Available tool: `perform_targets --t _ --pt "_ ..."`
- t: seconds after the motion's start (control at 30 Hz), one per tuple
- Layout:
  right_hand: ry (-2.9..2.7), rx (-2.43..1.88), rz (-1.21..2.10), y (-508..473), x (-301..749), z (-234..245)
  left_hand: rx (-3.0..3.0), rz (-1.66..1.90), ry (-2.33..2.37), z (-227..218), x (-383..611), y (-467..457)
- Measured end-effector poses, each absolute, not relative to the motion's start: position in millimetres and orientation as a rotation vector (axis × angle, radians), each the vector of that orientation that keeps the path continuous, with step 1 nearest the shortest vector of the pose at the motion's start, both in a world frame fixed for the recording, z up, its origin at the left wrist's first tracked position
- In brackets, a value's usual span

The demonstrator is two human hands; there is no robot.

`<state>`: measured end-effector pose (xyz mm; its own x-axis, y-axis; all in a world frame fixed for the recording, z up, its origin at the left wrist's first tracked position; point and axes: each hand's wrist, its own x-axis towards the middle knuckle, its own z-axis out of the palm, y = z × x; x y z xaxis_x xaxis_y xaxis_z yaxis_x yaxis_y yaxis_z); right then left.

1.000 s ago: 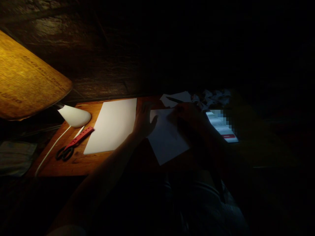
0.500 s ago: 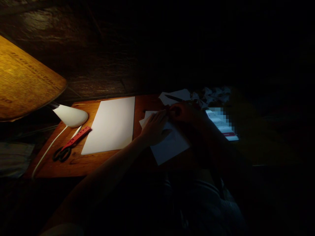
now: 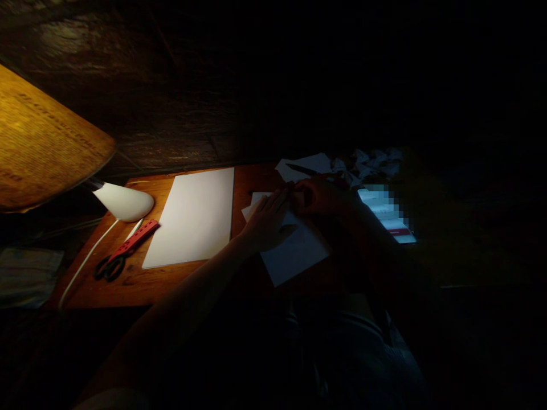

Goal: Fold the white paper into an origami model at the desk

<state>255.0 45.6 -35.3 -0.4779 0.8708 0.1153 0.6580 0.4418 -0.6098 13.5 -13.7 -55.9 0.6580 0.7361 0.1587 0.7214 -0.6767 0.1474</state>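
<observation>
Wooden worktop (image 3: 128, 285) carries a white paper sheet (image 3: 299, 256) lying askew ahead of the body, long axis slanting toward the lower right, the left hand (image 3: 269, 222) open and pressed flat on it, the right hand (image 3: 318, 196) curled at its far edge, hold unclear in shadow.

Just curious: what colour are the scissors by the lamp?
The scissors are red with dark handles, best seen in the head view.

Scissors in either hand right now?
No, the scissors lie on the desk left of the large sheet; the left hand and right hand are at a smaller paper.
</observation>
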Motion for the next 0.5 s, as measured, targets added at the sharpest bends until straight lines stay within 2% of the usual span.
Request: perform_targets --t 0.5 --pt "-2.335 -1.284 0.721 45 257 -31 2.845 0.375 1.181 -69 5 -6"
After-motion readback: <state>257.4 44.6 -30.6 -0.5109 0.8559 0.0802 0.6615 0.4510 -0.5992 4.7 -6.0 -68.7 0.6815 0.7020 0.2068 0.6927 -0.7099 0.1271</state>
